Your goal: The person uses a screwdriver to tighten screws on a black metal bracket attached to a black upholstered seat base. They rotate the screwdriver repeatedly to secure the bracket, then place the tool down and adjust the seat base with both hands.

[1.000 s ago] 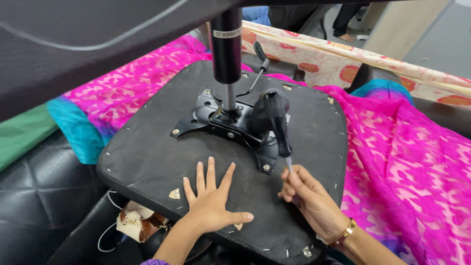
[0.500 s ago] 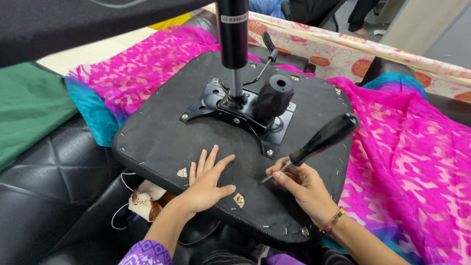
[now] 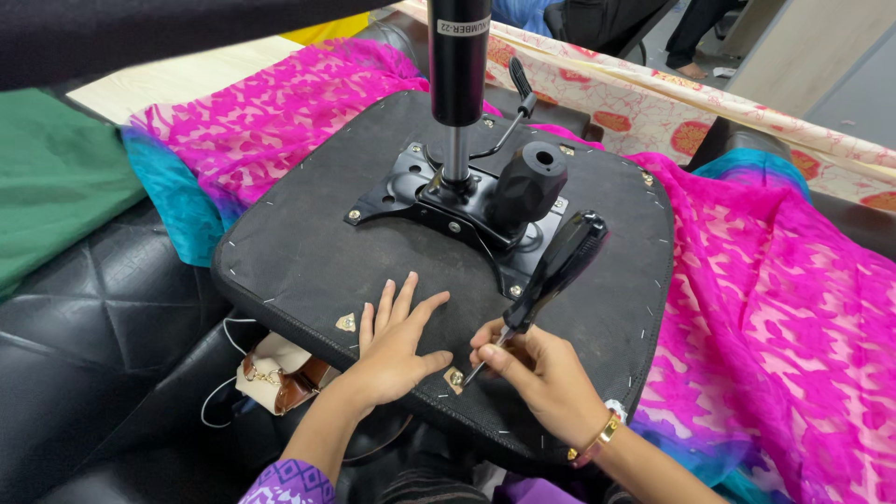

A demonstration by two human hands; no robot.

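- Since a second ago the screwdriver (image 3: 551,275) has swung from upright beside the mechanism to a low slant, its tip now on a small brass bracket (image 3: 455,379) at the near edge of the seat underside (image 3: 299,252); the left hand has barely shifted.
- Nearest, the right hand (image 3: 546,373) pinches the shaft low, close to the tip — fingers closed on the tool. The left hand (image 3: 397,341) lies flat with fingers spread, holding nothing, its thumb just beside the bracket.
- Risk, as I judge it: the tip could skid off the bracket and jab that thumb or tear the black fabric, since the grip sits low and the heavy handle hangs far out.
- Under the seat edge, a small tan-and-cream bag (image 3: 273,375) — whether anything is in it cannot be seen.
- Farther off, the black tilt mechanism (image 3: 467,201) and gas column (image 3: 458,56) rise from the seat, which rests on pink cloth (image 3: 280,121).
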